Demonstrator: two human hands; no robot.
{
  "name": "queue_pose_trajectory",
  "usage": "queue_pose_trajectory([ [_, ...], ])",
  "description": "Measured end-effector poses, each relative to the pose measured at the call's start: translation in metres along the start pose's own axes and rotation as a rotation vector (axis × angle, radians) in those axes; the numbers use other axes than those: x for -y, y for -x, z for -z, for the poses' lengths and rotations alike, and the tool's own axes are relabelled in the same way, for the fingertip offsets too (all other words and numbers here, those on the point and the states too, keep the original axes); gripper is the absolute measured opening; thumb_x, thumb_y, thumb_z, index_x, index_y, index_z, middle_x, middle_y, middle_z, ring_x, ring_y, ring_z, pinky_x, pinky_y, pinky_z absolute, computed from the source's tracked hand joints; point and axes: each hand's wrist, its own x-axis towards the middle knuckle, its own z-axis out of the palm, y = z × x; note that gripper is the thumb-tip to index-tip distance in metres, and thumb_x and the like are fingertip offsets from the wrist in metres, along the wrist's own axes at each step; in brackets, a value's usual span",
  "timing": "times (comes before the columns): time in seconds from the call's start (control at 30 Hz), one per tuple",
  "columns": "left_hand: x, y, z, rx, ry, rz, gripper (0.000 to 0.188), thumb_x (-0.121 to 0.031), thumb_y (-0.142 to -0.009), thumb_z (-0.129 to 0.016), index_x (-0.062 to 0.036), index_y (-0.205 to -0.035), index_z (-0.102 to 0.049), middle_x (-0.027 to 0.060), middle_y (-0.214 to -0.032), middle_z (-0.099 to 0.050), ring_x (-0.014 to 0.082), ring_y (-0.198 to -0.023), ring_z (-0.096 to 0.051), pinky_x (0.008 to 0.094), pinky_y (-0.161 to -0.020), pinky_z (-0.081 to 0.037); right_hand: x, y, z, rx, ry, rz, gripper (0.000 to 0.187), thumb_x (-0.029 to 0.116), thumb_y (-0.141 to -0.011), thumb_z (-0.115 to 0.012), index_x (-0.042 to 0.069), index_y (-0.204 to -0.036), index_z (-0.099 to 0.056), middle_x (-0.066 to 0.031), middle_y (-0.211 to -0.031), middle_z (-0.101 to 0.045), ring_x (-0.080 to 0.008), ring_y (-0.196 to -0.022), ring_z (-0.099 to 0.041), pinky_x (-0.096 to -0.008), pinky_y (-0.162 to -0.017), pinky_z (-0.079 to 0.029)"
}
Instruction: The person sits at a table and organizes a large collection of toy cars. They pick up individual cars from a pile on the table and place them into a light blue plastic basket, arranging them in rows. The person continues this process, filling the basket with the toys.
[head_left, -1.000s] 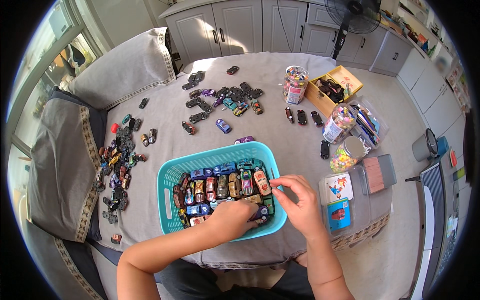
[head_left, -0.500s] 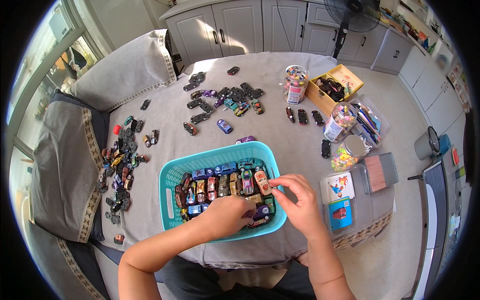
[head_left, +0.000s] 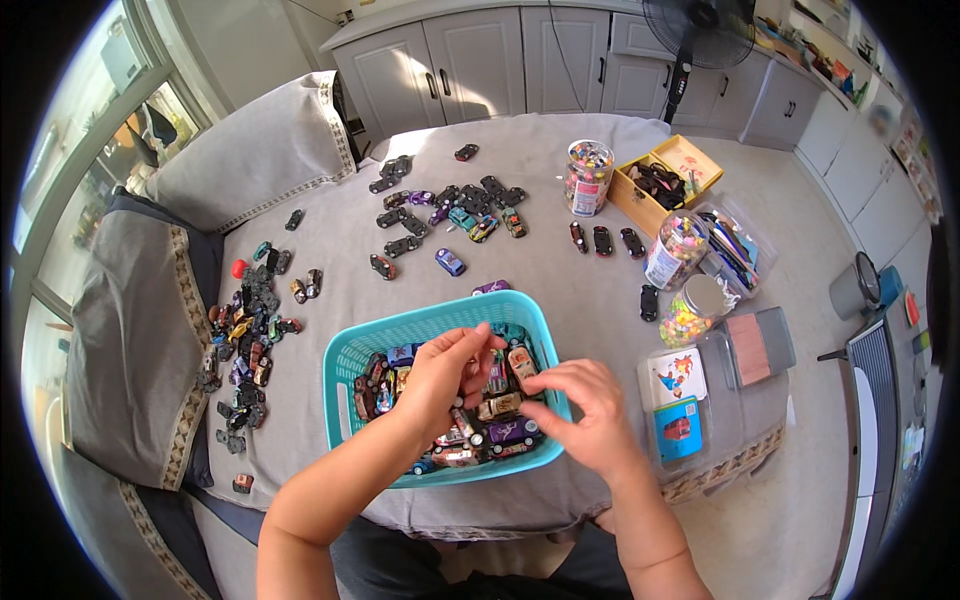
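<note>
A turquoise plastic basket (head_left: 345,352) full of small toy cars stands at the near edge of the table. My left hand (head_left: 440,375) is over its middle, fingers curled and thumb against the index finger; whatever they hold is hidden. A toy car (head_left: 466,426) lies tilted below that palm. At the basket's right side my right hand (head_left: 590,405) has thumb and fingers apart, holding nothing visible. Its fingertips are close to a cream and orange toy car (head_left: 521,366) and a gold toy car (head_left: 500,406). A purple toy car (head_left: 513,430) rests nearer me.
Piles of toy cars (head_left: 255,330) lie left on the grey tablecloth, with another cluster (head_left: 465,205) at the back. Along the right stand jars of colourful pieces (head_left: 588,180), a yellow wooden box (head_left: 640,205), a clear box with cards (head_left: 680,385) and a dark car (head_left: 648,302).
My left hand has risen from the near-right part of the basket toward its middle and far side. My right hand has drawn back slightly from the cream and orange toy car, its fingers apart.
</note>
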Motion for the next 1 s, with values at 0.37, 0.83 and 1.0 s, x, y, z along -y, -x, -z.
queue_pose_trajectory([
  [0.37, 0.011, -0.007, -0.018, -0.123, 0.108, -0.206, 0.026, -0.029, -0.097, -0.057, -0.0036, -0.101, -0.060, 0.0000, -0.080, -0.058, 0.0092, -0.065, -0.050, 0.0225, -0.057, -0.041, 0.006, 0.006, -0.011, -0.064, 0.035, -0.001, 0.027, 0.015, -0.073, -0.078, 0.009, -0.094, -0.063, -0.0033, -0.086, -0.066, -0.0235, -0.083, -0.063, -0.0383, -0.081, -0.045],
  [0.83, 0.043, -0.002, 0.011, 0.252, -0.487, -0.006, 0.026, -0.008, -0.083, -0.074, 0.0036, -0.103, -0.063, 0.0063, -0.087, -0.068, 0.0090, -0.071, -0.062, 0.0236, -0.063, -0.052, -0.012, 0.004, 0.008, -0.268, -0.331, -0.321, 0.023, 0.018, -0.091, -0.065, 0.003, -0.108, -0.062, -0.0082, -0.102, -0.070, -0.0182, -0.096, -0.064, -0.0319, -0.082, -0.047],
  [1.0, 0.053, -0.006, -0.010, 0.207, -0.709, -0.245, 0.036, -0.005, -0.077, -0.075, 0.0045, -0.109, -0.062, 0.0094, -0.095, -0.067, 0.0132, -0.074, -0.063, 0.0280, -0.065, -0.053, -0.015, 0.006, 0.006, -0.238, -0.350, -0.325, 0.023, 0.018, -0.093, -0.063, 0.003, -0.110, -0.062, -0.0086, -0.103, -0.070, -0.0181, -0.096, -0.064, -0.0308, -0.081, -0.047],
])
